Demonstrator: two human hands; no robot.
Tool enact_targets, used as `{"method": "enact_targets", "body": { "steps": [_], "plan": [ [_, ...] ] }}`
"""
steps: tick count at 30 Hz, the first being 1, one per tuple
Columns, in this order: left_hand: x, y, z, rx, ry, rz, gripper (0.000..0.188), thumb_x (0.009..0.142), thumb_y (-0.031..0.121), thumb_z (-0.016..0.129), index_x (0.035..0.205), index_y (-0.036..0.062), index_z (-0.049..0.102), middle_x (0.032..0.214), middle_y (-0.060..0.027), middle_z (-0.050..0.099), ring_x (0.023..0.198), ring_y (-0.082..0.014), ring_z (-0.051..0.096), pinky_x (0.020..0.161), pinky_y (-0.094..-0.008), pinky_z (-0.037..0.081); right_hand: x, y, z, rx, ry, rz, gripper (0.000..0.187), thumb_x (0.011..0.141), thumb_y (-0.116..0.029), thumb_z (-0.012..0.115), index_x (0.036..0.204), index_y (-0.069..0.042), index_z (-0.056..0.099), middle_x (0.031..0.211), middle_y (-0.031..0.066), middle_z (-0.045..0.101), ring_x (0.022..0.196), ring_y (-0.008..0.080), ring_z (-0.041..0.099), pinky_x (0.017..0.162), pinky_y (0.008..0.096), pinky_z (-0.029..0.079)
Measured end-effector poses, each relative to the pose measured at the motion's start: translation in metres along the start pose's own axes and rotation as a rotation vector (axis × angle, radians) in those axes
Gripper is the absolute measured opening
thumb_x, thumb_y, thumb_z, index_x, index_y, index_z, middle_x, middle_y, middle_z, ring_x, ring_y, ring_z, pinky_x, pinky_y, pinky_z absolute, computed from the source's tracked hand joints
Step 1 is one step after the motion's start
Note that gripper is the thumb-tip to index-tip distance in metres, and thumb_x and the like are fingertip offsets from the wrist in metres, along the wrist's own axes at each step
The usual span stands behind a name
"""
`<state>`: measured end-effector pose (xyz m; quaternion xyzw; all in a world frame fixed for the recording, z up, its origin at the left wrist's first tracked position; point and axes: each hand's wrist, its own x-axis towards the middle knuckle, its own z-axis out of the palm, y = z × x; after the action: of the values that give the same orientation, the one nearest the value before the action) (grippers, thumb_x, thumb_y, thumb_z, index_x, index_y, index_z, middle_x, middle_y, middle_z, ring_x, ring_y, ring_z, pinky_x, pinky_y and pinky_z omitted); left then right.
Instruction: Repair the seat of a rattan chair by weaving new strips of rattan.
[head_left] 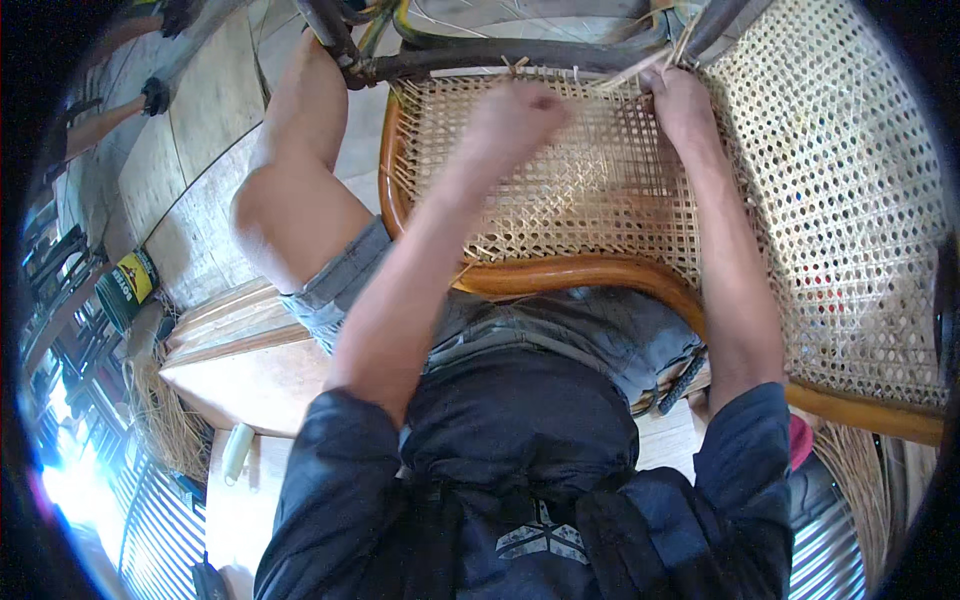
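A wooden chair frame (392,170) with a woven cane seat panel (600,225) lies across my lap. My left hand (515,125) is over the left half of the panel, blurred by motion. Its fingers look curled closed, and whatever they hold cannot be made out. Up at the panel's far right corner, my right hand (682,100) pinches a pale cane strand (628,74) beside the dark frame rail (520,55). Short cane ends stick up along the panel's far edge.
The cane backrest (850,200) rises at the right. A dark green and yellow can (128,290) stands at the left near bundles of loose cane fibre (165,410). A pale cylinder (237,453) lies below a wooden box (240,350). Another person's limbs (110,125) show at the upper left.
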<state>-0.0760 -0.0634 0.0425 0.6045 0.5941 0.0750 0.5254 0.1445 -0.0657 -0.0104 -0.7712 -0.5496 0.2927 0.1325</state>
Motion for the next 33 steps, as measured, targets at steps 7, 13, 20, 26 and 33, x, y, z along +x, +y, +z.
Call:
{"method": "enact_targets", "body": {
  "steps": [7,13,20,26,33],
  "plan": [
    [0.065,0.008,0.094,0.264,0.037,0.081,0.032,0.079,0.031,0.053,0.076,0.0017,0.066,0.075,-0.0149,0.065,0.076,-0.0238,0.064,0.070,-0.0355,0.050,-0.050,-0.059,-0.056,-0.163,-0.549,0.403,0.038,0.092,-0.036,0.043,0.087,-0.002,0.060,0.066,0.0076,0.061,0.049,0.0111,0.055,0.043,0.0239,0.042],
    [0.055,-0.017,0.070,0.023,0.122,0.114,0.027,0.074,0.027,0.051,0.077,0.0051,0.066,0.080,-0.0203,0.064,0.079,-0.0313,0.063,0.073,-0.0397,0.049,-0.063,-0.079,-0.063,0.666,-0.639,0.093,0.027,0.091,-0.023,0.046,0.097,-0.001,0.059,0.079,0.0094,0.063,0.065,0.0108,0.059,0.055,0.0216,0.045],
    [-0.002,0.014,0.018,0.316,0.102,0.201,0.030,0.078,0.039,0.056,0.083,0.0101,0.063,0.078,-0.0142,0.064,0.074,-0.0318,0.062,0.064,-0.0407,0.050,-0.038,-0.064,-0.037,-0.183,-0.156,-0.456,0.021,0.084,-0.006,0.048,0.102,-0.005,0.057,0.092,0.0188,0.062,0.081,0.0289,0.062,0.067,0.0362,0.050],
    [0.016,0.004,0.025,0.330,0.135,0.166,0.032,0.078,0.038,0.055,0.081,0.0078,0.063,0.081,-0.0172,0.063,0.078,-0.0339,0.061,0.069,-0.0424,0.048,-0.035,-0.054,-0.034,-0.265,-0.392,-0.258,0.012,0.084,-0.005,0.046,0.090,0.001,0.054,0.079,0.0214,0.059,0.076,0.0358,0.059,0.068,0.0394,0.045],
    [0.045,0.007,0.031,0.557,-0.244,0.059,0.032,0.077,0.012,0.045,0.101,0.0020,0.063,0.109,-0.0165,0.059,0.101,-0.0293,0.058,0.085,-0.0404,0.046,-0.027,-0.019,-0.023,-0.332,-0.414,-0.076,0.019,0.083,-0.014,0.053,0.087,0.003,0.062,0.079,0.0228,0.062,0.074,0.0290,0.062,0.070,0.0389,0.046]
  ]
}}
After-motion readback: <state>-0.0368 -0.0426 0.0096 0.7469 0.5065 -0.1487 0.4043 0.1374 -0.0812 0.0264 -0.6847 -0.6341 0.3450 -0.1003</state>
